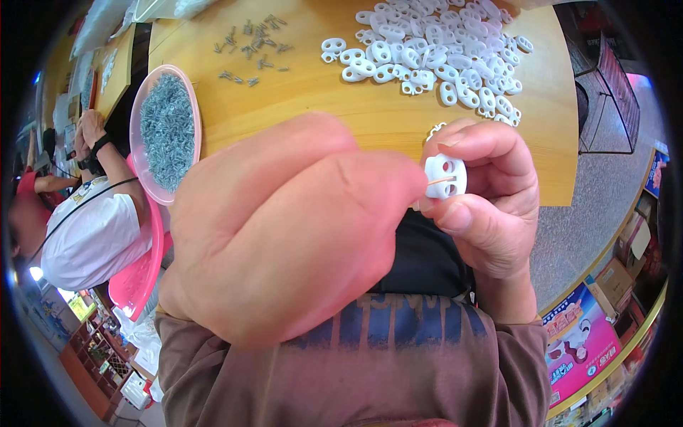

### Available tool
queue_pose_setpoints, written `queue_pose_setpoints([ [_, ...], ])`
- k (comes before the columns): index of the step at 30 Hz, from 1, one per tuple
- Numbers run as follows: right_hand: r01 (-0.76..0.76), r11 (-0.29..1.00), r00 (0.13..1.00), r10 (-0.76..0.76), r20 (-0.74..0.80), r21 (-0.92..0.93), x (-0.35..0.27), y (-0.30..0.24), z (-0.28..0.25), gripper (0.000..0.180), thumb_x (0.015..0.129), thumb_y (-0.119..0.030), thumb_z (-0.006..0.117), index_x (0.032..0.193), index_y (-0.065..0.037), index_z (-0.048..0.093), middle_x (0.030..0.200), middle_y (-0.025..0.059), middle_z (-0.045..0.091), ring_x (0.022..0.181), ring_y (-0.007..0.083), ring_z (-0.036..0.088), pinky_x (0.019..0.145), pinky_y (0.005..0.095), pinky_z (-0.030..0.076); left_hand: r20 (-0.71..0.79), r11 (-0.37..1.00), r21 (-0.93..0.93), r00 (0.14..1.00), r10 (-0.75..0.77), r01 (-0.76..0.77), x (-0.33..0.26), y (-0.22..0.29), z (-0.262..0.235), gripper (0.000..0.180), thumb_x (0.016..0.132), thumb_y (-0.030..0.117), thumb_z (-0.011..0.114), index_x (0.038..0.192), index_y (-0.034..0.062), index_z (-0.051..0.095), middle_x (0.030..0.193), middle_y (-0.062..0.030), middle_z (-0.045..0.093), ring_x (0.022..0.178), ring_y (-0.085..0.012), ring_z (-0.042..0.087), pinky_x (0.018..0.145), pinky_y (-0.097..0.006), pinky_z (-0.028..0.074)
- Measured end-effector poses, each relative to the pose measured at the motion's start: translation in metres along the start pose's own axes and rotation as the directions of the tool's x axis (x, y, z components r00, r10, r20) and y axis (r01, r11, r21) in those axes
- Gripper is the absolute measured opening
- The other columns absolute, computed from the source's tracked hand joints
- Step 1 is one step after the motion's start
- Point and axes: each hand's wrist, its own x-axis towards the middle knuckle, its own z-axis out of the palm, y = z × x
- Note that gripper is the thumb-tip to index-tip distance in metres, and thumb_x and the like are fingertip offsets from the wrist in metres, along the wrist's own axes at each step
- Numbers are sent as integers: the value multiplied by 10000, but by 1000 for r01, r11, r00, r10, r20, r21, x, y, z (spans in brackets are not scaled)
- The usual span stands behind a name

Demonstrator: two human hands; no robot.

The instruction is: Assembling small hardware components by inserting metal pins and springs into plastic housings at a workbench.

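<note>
Beyond the fingers, the wooden worktop [370, 114] carries a heap of white plastic toggles [441, 53], a pink bowl of small metal springs [167, 128] and some loose metal pieces [249, 43]. The left hand [284, 228] looms close, fingers bunched toward the right hand [484, 199], which pinches one white toggle [445, 176] between thumb and fingertips. It looks light, stiff and slick; gripping its flat sides seems best.

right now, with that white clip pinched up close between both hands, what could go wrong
The white two-hole clip is pinched only at the fingertips of the right hand, above the lap rather than the table, so a slip could drop it out of sight. The left hand hides much of the view, so lining parts up may be hard.
</note>
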Motion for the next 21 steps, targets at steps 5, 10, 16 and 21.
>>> queue_pose_setpoints([
  [5,28,999,1000,-28,12,-18,0,1,-1,363,623,-53,657,933,-15,474,858,103,488,754,141,477,631,225,409,-19,997,-68,999,31,-32,-1,-3,5,217,551,-103,584,742,-2,569,543,-60,499,442,-139,437,398,-227,325],
  [10,73,996,997,-71,27,-52,-1,0,0,365,626,-46,652,942,-5,473,895,102,485,773,136,478,683,233,397,-109,981,148,984,140,-123,-5,-1,13,229,542,-101,580,753,-10,574,532,-62,484,412,-144,423,372,-235,322],
  [16,212,963,977,-204,63,-169,0,4,-3,350,646,-33,631,957,9,477,910,101,489,785,133,477,707,228,387,-120,925,297,952,283,-237,-7,3,17,308,477,-94,565,775,-20,580,518,-51,469,387,-148,410,356,-241,319],
  [21,281,919,959,-256,122,-276,1,5,-7,312,657,8,618,945,22,498,908,104,496,784,133,478,709,226,387,-26,945,275,981,191,-177,-7,5,10,283,496,-87,568,767,-9,582,514,-45,463,401,-154,416,363,-247,319],
])
